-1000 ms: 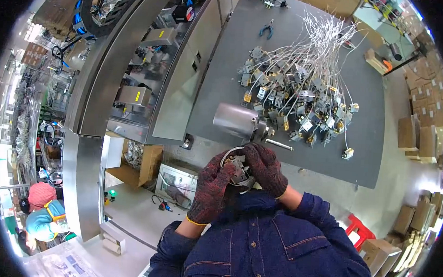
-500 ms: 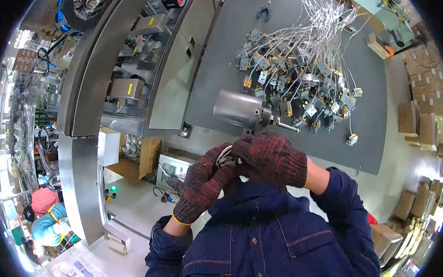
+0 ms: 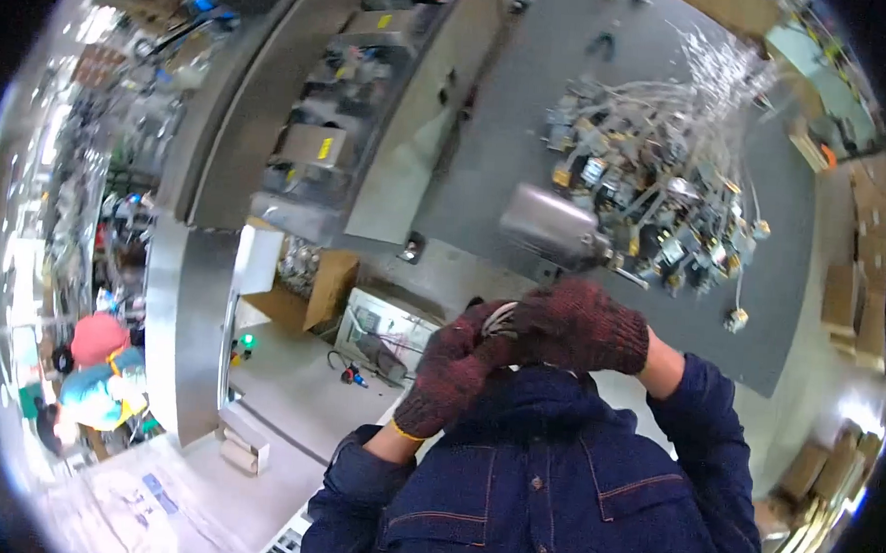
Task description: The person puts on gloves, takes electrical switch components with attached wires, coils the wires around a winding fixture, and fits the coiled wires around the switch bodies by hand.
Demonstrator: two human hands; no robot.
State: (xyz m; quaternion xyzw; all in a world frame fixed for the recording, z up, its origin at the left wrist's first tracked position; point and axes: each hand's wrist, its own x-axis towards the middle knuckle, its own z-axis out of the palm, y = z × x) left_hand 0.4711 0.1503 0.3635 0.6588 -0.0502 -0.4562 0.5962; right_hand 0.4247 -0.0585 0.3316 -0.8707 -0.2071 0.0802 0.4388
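My left hand [image 3: 450, 369], in a dark red and black knit glove, is closed around a small coil of pale cable [image 3: 499, 320]. My right hand [image 3: 583, 327], gloved alike, meets it from the other side with its fingers curled onto the same coil. Both hands are close together in front of my chest. What the fingertips do is hidden by the gloves, and so is most of the coil. Just beyond them is a metal cylinder [image 3: 551, 222] with a thin rod at its right end.
On the dark grey table [image 3: 467, 193] lies a heap of small metal-and-plastic parts [image 3: 667, 208] with pale cables. A steel machine [image 3: 409, 165] stands on the left. Below it are an open carton [image 3: 330, 289] and a light worktop [image 3: 288, 369]. A person [image 3: 107, 369] works at far left.
My view has turned, so the table, machine and heap sit farther right in the picture, blurred by motion. Both hands keep hold of the cable coil, close together.
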